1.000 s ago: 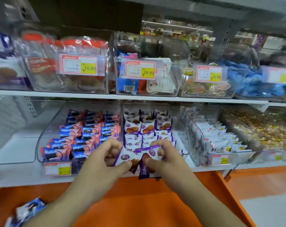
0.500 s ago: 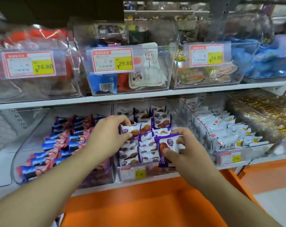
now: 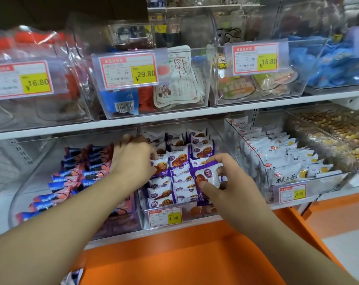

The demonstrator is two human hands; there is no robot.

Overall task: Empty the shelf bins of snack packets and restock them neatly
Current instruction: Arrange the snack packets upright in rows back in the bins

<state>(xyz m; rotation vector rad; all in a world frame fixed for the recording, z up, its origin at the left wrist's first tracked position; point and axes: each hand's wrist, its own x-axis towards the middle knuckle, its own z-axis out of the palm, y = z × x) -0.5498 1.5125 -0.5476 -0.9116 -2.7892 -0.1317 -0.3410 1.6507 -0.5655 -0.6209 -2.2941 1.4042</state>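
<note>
Filling clear bin (image 3: 219, 130) with waffle packets (image 3: 181, 161).

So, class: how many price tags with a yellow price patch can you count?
5: three on the upper bins, reading 16.80, 29.80 and 16.80; two lower, 9.90 and far-right. Others may be hidden.

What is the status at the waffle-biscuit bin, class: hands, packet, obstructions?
Left hand grips a packet in the left row. Right hand pinches purple packet over middle bin. Nothing in the way.
</note>
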